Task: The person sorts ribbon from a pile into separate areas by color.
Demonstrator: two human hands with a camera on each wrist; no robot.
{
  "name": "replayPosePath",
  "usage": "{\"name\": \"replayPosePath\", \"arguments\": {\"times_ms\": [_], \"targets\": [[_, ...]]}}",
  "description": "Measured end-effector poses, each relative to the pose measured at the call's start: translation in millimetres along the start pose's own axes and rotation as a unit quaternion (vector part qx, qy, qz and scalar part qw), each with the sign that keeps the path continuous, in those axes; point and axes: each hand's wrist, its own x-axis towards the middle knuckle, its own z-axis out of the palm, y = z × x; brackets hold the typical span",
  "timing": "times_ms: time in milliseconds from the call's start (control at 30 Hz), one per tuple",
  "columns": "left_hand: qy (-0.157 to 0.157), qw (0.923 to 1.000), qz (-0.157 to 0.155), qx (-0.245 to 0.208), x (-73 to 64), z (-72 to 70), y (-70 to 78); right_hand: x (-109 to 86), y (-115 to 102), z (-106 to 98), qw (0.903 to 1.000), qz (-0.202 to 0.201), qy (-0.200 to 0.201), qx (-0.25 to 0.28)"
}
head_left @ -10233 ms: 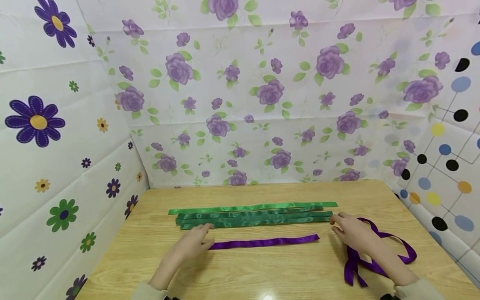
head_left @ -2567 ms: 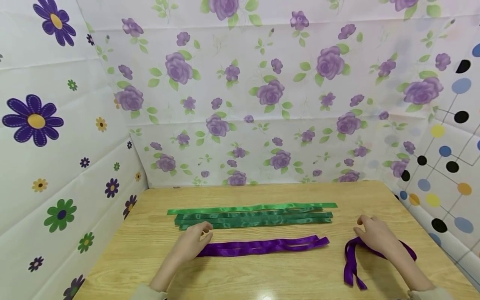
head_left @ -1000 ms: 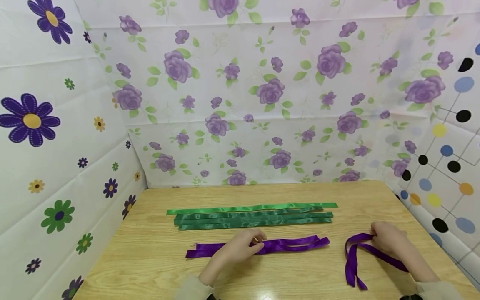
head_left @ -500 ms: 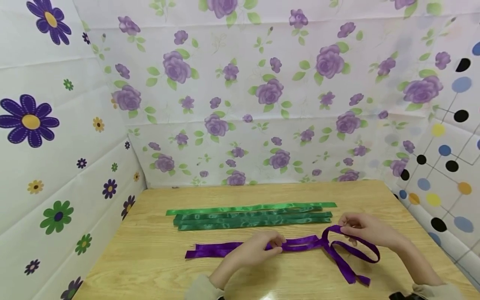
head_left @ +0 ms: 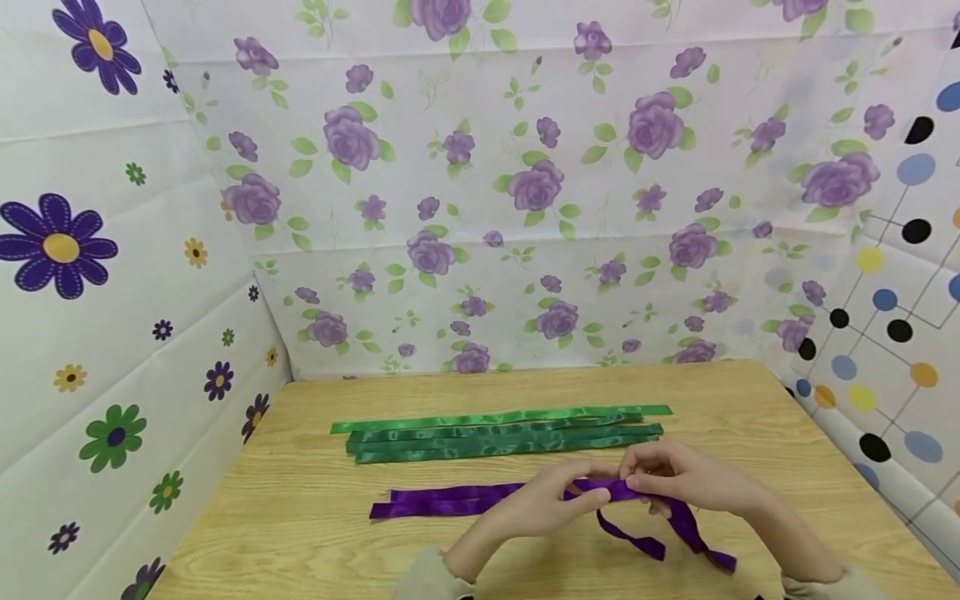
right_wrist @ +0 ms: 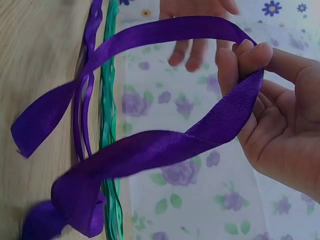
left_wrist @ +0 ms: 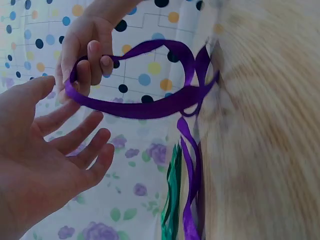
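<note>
My right hand [head_left: 693, 479] pinches a purple ribbon [head_left: 686, 525], lifted into a loop whose loose ends trail down to the table. In the right wrist view the ribbon [right_wrist: 165, 150] bends round the right fingertips [right_wrist: 257, 55]. Just left of it, my left hand [head_left: 543, 500] is raised with spread fingers; the left wrist view has its fingertips [left_wrist: 100, 155] close to the loop, holding nothing. Beneath the left hand, other purple ribbons [head_left: 442, 502] lie side by side on the table, partly hidden by it.
Behind the purple row, several dark green ribbons [head_left: 487, 442] lie lengthwise, with one bright green ribbon [head_left: 502, 418] along their far edge. The wooden table [head_left: 300, 533] meets a flowered cloth wall [head_left: 510, 292] at the back and patterned cloths at both sides.
Over ten seconds the purple row grew from one visible strip to several. In the last second the right hand lifted another purple ribbon and brought it left; the left hand slid right toward it.
</note>
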Motion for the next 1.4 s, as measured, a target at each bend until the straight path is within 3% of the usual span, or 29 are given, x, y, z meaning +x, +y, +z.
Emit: {"name": "replayPosePath", "arguments": {"times_ms": [167, 433, 633, 800, 933, 1067, 1200, 1400], "targets": [[-0.007, 0.9971, -0.002, -0.076, -4.1, -0.3, -4.9, 4.8, 3.6, 6.8, 0.9997, -0.005, 0.013, -0.021], [0.028, 0.9849, -0.034, -0.167, -30.9, -19.5, -20.3, -2.5, 14.0, 3.3, 0.9987, 0.029, 0.032, -0.025], [0.025, 0.9866, -0.017, -0.16, -52.2, -43.1, -32.7, -11.7, 18.3, -5.4, 0.9986, 0.027, 0.032, -0.034], [0.03, 0.989, -0.037, -0.14, -71.1, -63.7, -36.8, -19.8, 21.8, -12.9, 0.9974, 0.026, 0.025, -0.063], [0.044, 0.9914, -0.038, -0.117, -85.1, -77.9, -37.2, -24.3, 23.0, -16.6, 0.9983, 0.017, 0.008, -0.055], [0.056, 0.9887, -0.01, -0.138, -95.5, -88.7, -34.6, -25.1, 21.0, -15.8, 0.9975, 0.01, -0.002, -0.07], [0.059, 0.9828, 0.034, -0.172, -102.1, -96.3, -24.4, -21.9, 17.8, -9.3, 0.9871, 0.007, 0.02, -0.159], [0.037, 0.9629, 0.131, -0.233, -103.4, -104.7, -3.6, -12.7, 15.3, -1.5, 0.9688, 0.025, 0.046, -0.242]]}}
